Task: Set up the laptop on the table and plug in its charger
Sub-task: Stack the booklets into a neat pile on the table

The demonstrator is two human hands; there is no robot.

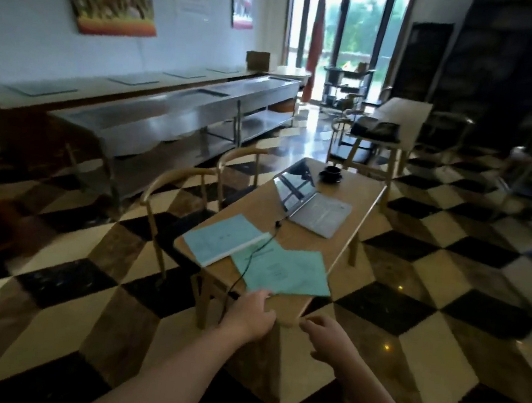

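Observation:
An open grey laptop [313, 206] lies on the wooden table [362, 191], its dark screen tilted far back. A thin black charger cable [254, 254] runs from the laptop's near left corner across the table and over the near edge. My left hand [251, 314] hovers at the table's near edge, fingertips touching the green paper [286, 272] beside the cable. My right hand [326, 337] hangs just off the near corner, fingers loosely curled, holding nothing.
A pale blue booklet [224, 239] lies left of the cable. A black cup on a saucer [330, 172] stands at the table's far end. Wooden chairs [174, 188] line the left side. Another table [401, 117] stands behind, and steel counters [181, 117] run along the left wall.

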